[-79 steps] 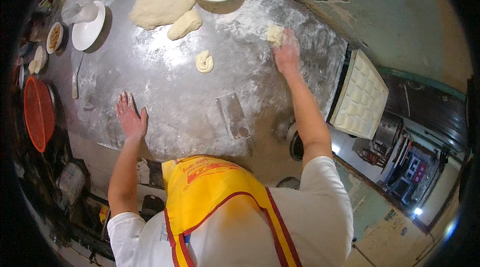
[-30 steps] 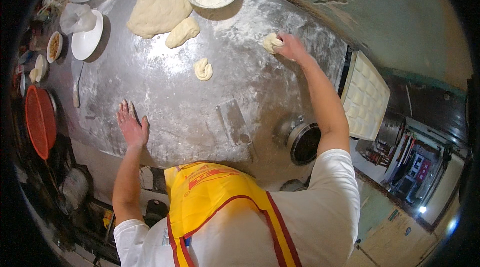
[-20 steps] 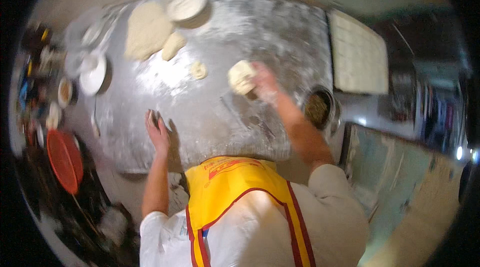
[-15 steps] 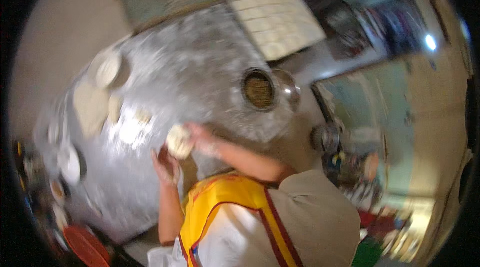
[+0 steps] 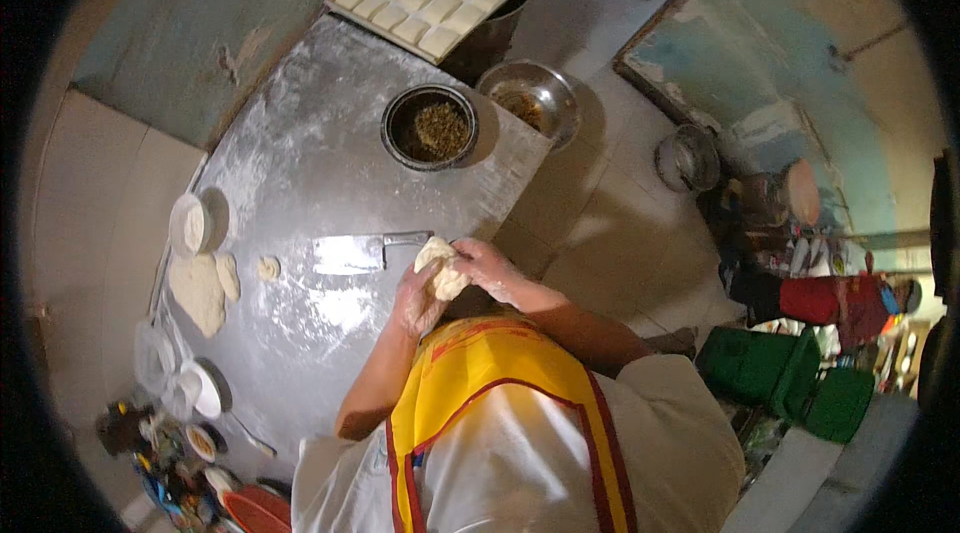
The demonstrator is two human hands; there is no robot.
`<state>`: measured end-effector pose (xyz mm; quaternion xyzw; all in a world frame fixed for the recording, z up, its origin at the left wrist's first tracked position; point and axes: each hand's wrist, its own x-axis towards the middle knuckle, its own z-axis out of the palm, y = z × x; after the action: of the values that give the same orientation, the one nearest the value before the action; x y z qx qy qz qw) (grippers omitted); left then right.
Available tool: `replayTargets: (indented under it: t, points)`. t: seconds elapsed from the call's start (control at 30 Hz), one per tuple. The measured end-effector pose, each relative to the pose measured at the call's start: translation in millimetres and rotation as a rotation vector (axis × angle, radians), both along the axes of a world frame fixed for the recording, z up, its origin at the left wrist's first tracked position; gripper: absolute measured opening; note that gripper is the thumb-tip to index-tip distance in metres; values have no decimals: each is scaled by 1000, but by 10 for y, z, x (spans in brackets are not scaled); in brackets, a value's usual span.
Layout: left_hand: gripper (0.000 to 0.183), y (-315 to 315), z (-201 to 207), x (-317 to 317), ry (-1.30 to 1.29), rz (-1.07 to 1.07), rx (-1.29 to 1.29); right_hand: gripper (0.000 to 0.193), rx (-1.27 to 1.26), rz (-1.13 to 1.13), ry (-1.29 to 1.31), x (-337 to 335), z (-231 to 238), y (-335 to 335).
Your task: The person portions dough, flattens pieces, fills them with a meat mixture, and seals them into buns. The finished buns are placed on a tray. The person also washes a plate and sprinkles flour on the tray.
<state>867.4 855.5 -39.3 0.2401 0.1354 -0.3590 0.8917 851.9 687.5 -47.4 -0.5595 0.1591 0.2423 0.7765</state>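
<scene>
Dough lump (image 5: 439,270) has come from far R of table (image 5: 290,183) to nr apron (image 5: 470,353), held btwn L hand (image 5: 418,301) (flat on table earlier, now cupping its L side) & R hand (image 5: 486,267) (fingers bent, part-closed on its R side). Cleaver (image 5: 350,254) lies just beyond, handle nr dough.

A scuffed grey-green painted wall (image 5: 200,48) meets a pale tiled wall (image 5: 120,183) along the smooth grey counter (image 5: 290,153), whose top catches bright glare. Beige square floor tiles (image 5: 615,253) reach toward a peeling blue-green wall (image 5: 745,58).
</scene>
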Motion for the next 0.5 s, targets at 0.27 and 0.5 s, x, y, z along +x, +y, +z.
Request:
replayTargets:
  t: [0.27, 0.5]
  points:
    - [37, -898, -133, -106, 117, 192, -56, 25, -185, 21, -232, -52, -103, -1291]
    - [55, -866, -43, -244, 110, 164, 307, 28, -471, 202, -59, -111, -595, -2041]
